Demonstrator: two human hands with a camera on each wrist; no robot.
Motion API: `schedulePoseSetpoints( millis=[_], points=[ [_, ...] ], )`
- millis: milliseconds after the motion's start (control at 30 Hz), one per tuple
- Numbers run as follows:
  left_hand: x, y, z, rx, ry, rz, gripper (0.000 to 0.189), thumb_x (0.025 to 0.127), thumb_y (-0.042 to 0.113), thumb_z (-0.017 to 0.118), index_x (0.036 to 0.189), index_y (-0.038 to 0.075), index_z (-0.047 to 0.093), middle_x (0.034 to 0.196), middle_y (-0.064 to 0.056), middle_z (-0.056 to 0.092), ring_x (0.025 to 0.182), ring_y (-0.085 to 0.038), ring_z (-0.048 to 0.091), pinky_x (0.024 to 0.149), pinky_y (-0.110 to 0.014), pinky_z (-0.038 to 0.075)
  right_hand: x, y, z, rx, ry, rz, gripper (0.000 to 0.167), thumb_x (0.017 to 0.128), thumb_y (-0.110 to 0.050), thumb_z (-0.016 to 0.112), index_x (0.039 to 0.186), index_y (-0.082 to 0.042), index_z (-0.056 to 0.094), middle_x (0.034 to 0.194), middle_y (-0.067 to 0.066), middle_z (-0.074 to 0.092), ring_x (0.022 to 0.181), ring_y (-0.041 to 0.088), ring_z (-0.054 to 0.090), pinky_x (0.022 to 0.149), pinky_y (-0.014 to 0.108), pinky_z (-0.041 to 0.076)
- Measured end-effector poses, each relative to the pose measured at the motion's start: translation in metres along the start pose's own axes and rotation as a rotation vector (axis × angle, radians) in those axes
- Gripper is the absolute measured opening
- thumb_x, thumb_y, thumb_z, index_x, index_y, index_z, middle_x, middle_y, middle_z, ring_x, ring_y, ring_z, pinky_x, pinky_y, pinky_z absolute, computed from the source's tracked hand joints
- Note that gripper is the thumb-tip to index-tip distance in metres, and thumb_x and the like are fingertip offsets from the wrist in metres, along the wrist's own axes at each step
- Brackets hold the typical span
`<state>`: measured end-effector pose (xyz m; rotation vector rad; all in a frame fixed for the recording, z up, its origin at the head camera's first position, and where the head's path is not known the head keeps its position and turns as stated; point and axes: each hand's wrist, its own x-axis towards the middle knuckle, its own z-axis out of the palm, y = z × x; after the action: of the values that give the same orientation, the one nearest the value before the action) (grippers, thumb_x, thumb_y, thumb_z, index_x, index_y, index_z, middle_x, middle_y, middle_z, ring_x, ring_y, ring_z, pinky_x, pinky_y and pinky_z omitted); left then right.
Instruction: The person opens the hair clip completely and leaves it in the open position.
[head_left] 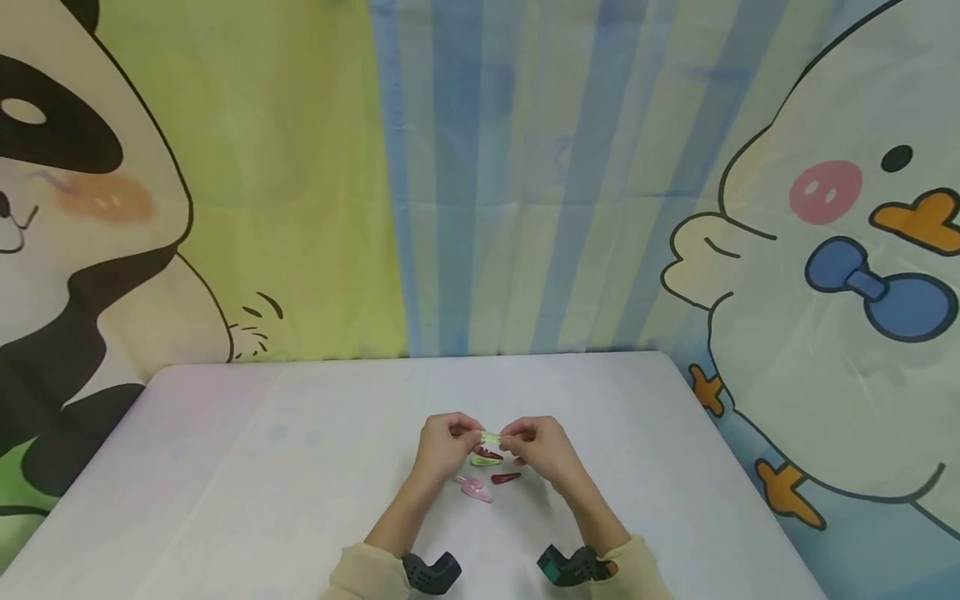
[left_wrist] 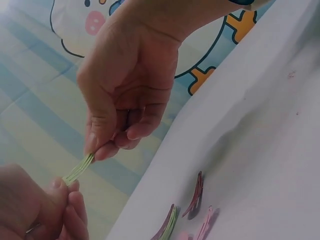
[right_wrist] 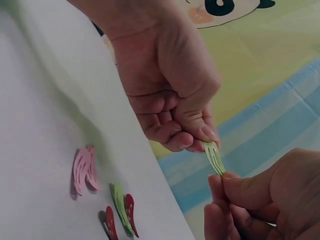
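The clip I'm pinching (right_wrist: pixel 214 158): light green. Loose ones by me: another light green clip (right_wrist: pixel 120 205), two dark red clips (head_left: pixel 506 478), pink clips (head_left: pixel 476 493). Tabletop (head_left: pixel 300 467) under me: white, faint pink tint far left. My sleeves (head_left: pixel 367 571): pale yellow. My wrist cameras (head_left: pixel 432 573): black, right one has a green patch. Backdrop (head_left: pixel 300 167) facing me: yellow-green on the left, then blue and pale yellow stripes. Panda print (head_left: pixel 97 225): black and white, orange cheek (head_left: pixel 105 197). Bird print (head_left: pixel 825 375): whitish, dark outlines, pink cheek (head_left: pixel 825 192), blue bow (head_left: pixel 911 308), orange beak (head_left: pixel 918 221) and feet (head_left: pixel 787 492).
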<state>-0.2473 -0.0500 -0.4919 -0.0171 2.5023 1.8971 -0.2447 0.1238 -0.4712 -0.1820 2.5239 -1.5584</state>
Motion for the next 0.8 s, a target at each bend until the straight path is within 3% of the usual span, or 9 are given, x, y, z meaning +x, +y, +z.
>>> schedulePoseSetpoints(
  millis=[333,800],
  points=[
    [-0.004,0.005,0.008,0.024,0.060,-0.010,0.009,0.084,-0.003,0.065,0.078,0.004,0.069,0.071,-0.006,0.064,0.065,-0.018,0.063,0.057,-0.022,0.051,0.003,0.001,0.008,-0.112,0.094,-0.010,0.005,0.083,-0.006,0.063,0.081,-0.005,0.067,0.072,0.004,0.067,0.061,0.012,0.056,0.054,0.026,0.046],
    [-0.009,0.004,0.009,0.024,0.073,-0.044,0.011,0.084,-0.002,0.065,0.077,0.005,0.068,0.071,-0.006,0.063,0.062,-0.013,0.059,0.057,-0.023,0.050,-0.001,0.001,0.013,-0.164,0.119,-0.013,0.005,0.083,-0.003,0.065,0.078,-0.004,0.067,0.072,0.007,0.066,0.060,0.013,0.051,0.052,0.026,0.041]
  ],
)
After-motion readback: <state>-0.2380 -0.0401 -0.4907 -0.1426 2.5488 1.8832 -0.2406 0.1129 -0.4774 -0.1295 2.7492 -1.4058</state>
